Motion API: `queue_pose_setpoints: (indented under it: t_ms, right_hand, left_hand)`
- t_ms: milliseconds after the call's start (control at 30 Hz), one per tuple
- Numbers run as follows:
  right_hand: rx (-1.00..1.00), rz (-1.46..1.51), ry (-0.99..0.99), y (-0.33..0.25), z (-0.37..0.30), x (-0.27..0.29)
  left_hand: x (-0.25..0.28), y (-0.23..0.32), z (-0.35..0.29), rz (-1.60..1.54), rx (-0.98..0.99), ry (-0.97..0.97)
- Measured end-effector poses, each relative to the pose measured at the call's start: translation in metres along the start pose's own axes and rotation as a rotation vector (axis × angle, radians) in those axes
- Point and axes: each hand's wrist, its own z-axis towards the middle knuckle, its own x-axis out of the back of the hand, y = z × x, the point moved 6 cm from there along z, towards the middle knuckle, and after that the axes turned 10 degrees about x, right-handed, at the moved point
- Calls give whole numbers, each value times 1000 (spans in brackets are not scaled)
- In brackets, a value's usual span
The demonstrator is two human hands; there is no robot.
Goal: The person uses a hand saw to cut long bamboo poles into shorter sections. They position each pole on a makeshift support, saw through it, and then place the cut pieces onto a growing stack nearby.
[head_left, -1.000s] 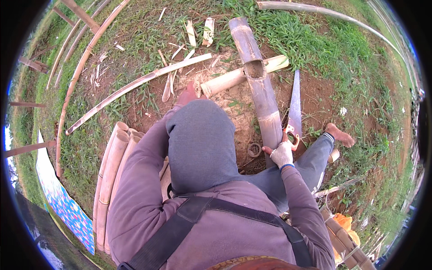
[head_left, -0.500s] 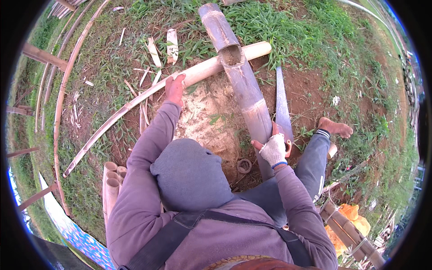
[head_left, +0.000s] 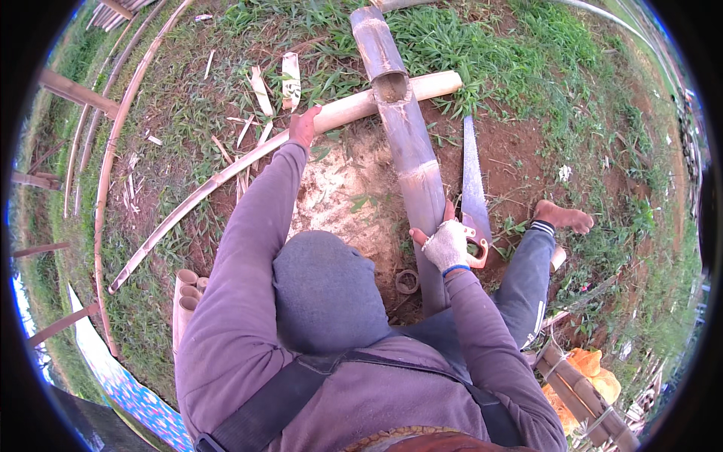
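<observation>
My left hand (head_left: 305,126), bare, is closed on the pale bamboo pole (head_left: 339,117). A long thin strip runs from that pole toward the near left. Across the pole lies a thick grey bamboo (head_left: 410,139) with an opening cut in its upper side. My right hand (head_left: 447,245), in a white knitted glove with bare thumb and forefinger, grips the grey bamboo near its close end, thumb and forefinger on opposite sides. Right beside that hand a handsaw (head_left: 473,173) with an orange handle rests on the ground, blade pointing away.
Pale sawdust (head_left: 339,188) covers soil left of the grey bamboo. A small bamboo ring (head_left: 407,282) lies close by. Short bamboo tubes (head_left: 185,301) stand at my left. Peeled bamboo pieces (head_left: 291,79) lie farther off. My bare foot (head_left: 563,216) is at the right, above an orange bag (head_left: 595,369).
My left hand has moved a little farther away and rightward along the pale pole. My right hand and the near end of the grey bamboo have shifted left, uncovering more of the saw handle.
</observation>
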Motion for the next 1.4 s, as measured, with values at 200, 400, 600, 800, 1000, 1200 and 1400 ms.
queue_pose_setpoints:
  t_ms: [200,400,600,800,1000,1200,1400]
  right_hand:
    - [-24,-15,51,24,-26,6]
    - [21,58,66,22,-25,4]
    - [-265,-159,433,108,-18,40]
    - [-427,-415,37,116,-31,15]
    - [-505,-450,-77,100,-48,23]
    - [-121,119,605,154,-59,11]
    - [189,207,662,47,-56,85]
  left_hand:
    - [-46,20,-78,22,122,-122]
    - [-15,19,-83,327,37,-106]
    - [2,28,-120,477,-235,-89]
    - [30,6,-198,661,-345,-211]
    - [82,-48,-234,1167,-556,-208]
    - [108,-93,-249,1388,-396,-201]
    - [101,-91,-257,1343,-466,-132]
